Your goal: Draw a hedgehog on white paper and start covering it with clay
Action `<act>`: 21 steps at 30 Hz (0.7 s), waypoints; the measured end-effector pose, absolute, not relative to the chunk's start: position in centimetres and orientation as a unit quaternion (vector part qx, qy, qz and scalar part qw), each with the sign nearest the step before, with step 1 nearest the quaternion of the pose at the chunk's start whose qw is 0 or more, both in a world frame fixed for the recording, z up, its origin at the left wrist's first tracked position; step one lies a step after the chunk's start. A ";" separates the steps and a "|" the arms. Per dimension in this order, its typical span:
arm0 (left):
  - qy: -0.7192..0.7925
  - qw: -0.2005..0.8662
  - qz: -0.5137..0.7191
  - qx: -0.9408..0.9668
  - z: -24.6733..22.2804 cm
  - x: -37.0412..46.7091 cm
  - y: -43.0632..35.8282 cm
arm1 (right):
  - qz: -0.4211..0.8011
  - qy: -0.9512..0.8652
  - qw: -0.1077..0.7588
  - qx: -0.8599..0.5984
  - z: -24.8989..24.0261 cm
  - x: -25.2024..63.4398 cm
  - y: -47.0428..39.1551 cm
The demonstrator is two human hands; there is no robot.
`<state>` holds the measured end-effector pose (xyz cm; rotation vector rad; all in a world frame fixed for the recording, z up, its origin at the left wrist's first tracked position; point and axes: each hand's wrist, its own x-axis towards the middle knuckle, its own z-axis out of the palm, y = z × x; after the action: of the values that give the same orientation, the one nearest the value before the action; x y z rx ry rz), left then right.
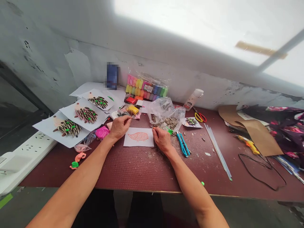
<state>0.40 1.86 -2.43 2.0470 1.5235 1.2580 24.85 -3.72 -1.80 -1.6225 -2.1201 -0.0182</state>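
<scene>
A white paper card [139, 143] lies on the tabletop, bearing an orange outline of a pointed, scale-patterned animal. By its upper left corner, my left hand [120, 127] is closed, thumb and forefinger pinched together. My right hand [162, 139] is also closed, with its fingertips at the card's right edge. Anything inside either pinch is too small or hidden to make out. Just behind the right hand, striped sunflower seeds [171, 122] spill from a clear plastic bag [163, 106]. A blue utility knife [182, 144] lies to the right of that hand.
Finished seed hedgehog cards [85, 114] overlap at left above a power strip [35, 148]. Behind are coloured clay packs [146, 88] and a white bottle [193, 99]. Rightward lie scissors [200, 117], glue sticks [218, 152] and a yellow glue gun [250, 145] with its cord.
</scene>
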 end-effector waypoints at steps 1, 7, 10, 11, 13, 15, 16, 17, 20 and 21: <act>0.529 0.152 0.439 0.710 -2.4 0.4 1.9 | -0.005 -0.772 0.235 -0.590 -1.8 24.9 -3.7; 0.530 0.170 0.466 0.688 -2.2 0.4 1.9 | 0.022 -0.759 0.286 -0.585 -1.7 25.0 -3.7; 0.531 0.187 0.482 0.671 -2.1 0.6 2.0 | 0.026 -0.758 0.314 -0.571 -1.6 25.1 -3.7; 0.530 0.192 0.487 0.667 -2.1 0.6 2.0 | 0.024 -0.760 0.314 -0.569 -1.5 25.2 -3.6; 0.530 0.199 0.494 0.660 -2.2 0.6 2.1 | 0.023 -0.764 0.305 -0.569 -1.6 25.2 -3.6; 0.531 0.204 0.497 0.655 -2.4 0.6 2.2 | 0.027 -0.766 0.293 -0.572 -1.8 25.2 -3.5; 0.532 0.205 0.498 0.654 -2.4 0.6 2.3 | 0.028 -0.766 0.289 -0.574 -1.8 25.3 -3.5; 0.531 0.206 0.498 0.654 -2.5 0.6 2.3 | 0.026 -0.764 0.288 -0.577 -1.9 25.3 -3.5; 0.523 0.206 0.504 0.656 -2.5 0.6 2.4 | 0.016 -0.753 0.302 -0.585 -2.0 25.3 -3.4; 0.521 0.203 0.506 0.657 -2.5 0.6 2.5 | 0.016 -0.749 0.310 -0.585 -2.0 25.3 -3.4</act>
<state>0.55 2.45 -2.54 1.8334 1.4531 1.4111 25.26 -3.43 -2.02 -1.5447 -1.9790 0.0419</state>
